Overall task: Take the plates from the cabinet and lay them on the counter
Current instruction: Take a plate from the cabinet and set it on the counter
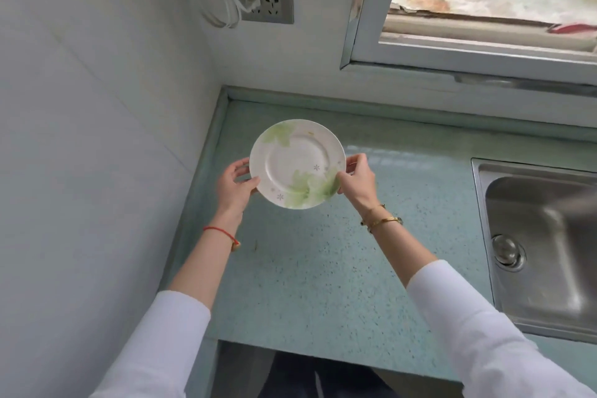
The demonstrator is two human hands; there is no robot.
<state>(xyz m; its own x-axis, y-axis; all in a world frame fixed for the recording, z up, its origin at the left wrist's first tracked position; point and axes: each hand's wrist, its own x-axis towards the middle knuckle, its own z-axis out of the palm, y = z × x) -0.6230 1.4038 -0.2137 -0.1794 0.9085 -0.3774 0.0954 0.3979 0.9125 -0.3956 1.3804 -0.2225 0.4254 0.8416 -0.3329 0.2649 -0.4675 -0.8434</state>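
Both hands, left hand (233, 183) and right hand (357, 178), pinch opposite rims of the plate (297, 163), held level above the counter (323, 268) at its far left corner.

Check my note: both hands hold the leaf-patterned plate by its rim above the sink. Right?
Not the sink: the head view shows the left hand and right hand holding the leaf-patterned plate by its rim above the counter, left of it.
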